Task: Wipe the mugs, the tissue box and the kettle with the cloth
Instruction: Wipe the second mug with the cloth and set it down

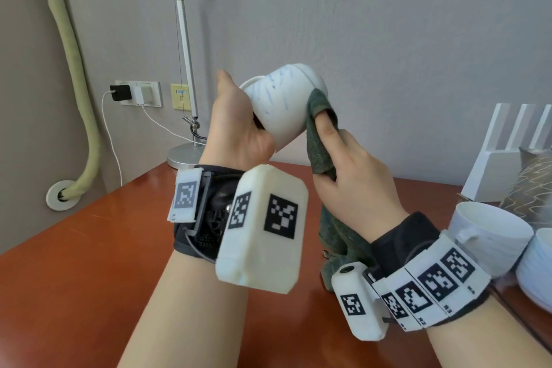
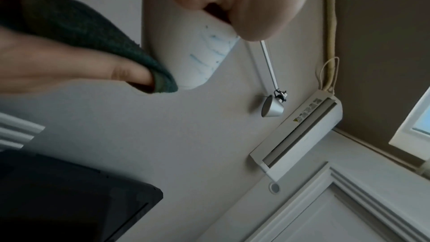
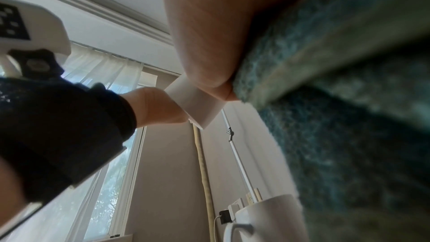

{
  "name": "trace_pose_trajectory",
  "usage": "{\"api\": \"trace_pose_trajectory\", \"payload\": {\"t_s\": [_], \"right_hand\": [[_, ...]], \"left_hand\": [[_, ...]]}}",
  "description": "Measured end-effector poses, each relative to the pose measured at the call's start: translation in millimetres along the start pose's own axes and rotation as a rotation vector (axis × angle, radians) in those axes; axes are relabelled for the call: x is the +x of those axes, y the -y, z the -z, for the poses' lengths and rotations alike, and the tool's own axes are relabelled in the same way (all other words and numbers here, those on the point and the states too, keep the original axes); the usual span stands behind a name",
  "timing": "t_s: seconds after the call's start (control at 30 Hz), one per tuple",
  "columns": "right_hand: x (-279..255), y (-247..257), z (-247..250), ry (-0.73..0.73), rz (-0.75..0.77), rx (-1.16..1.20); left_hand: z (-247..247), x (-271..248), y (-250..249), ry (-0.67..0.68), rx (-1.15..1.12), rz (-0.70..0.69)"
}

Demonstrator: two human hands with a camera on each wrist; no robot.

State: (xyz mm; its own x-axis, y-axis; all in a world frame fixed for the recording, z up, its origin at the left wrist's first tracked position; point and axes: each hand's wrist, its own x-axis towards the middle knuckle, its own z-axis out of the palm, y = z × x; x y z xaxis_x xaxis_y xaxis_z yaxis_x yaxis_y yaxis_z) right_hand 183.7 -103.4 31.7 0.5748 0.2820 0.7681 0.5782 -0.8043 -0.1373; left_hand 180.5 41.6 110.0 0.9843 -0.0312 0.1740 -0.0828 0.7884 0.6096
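Note:
My left hand grips a white mug with faint blue streaks, raised above the table and tipped on its side. My right hand holds a dark green cloth and presses it against the mug's right side near the base. In the left wrist view the cloth wraps over a right fingertip that touches the mug. The right wrist view is filled by the cloth and palm, with the mug beyond. The cloth's tail hangs down to the table.
Two more white mugs stand at the right on the red-brown table. Behind them are a patterned object and a white rack. A desk lamp base sits at the table's back edge by the wall sockets.

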Motion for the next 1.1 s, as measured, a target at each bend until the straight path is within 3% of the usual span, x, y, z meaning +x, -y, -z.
{"api": "trace_pose_trajectory", "payload": {"t_s": [0.2,0.33,0.53,0.7,0.83,0.93,1.1], "right_hand": [[3,-1,10,0.006,0.009,-0.025],[4,-2,18,-0.01,-0.048,-0.013],[1,7,13,0.111,-0.062,-0.003],[1,10,10,0.085,0.032,0.039],[4,4,20,0.045,-0.058,0.003],[4,4,20,0.093,-0.104,-0.007],[0,18,13,0.165,-0.028,-0.002]], "left_hand": [[-10,-3,13,0.002,0.072,0.068],[-12,-5,13,0.007,0.126,0.036],[-10,-7,8,-0.053,0.086,-0.057],[-13,-8,13,-0.021,0.117,0.007],[-16,-9,16,-0.006,0.151,0.012],[-14,-5,14,-0.028,0.156,-0.018],[-7,-1,8,-0.049,0.095,-0.045]]}}
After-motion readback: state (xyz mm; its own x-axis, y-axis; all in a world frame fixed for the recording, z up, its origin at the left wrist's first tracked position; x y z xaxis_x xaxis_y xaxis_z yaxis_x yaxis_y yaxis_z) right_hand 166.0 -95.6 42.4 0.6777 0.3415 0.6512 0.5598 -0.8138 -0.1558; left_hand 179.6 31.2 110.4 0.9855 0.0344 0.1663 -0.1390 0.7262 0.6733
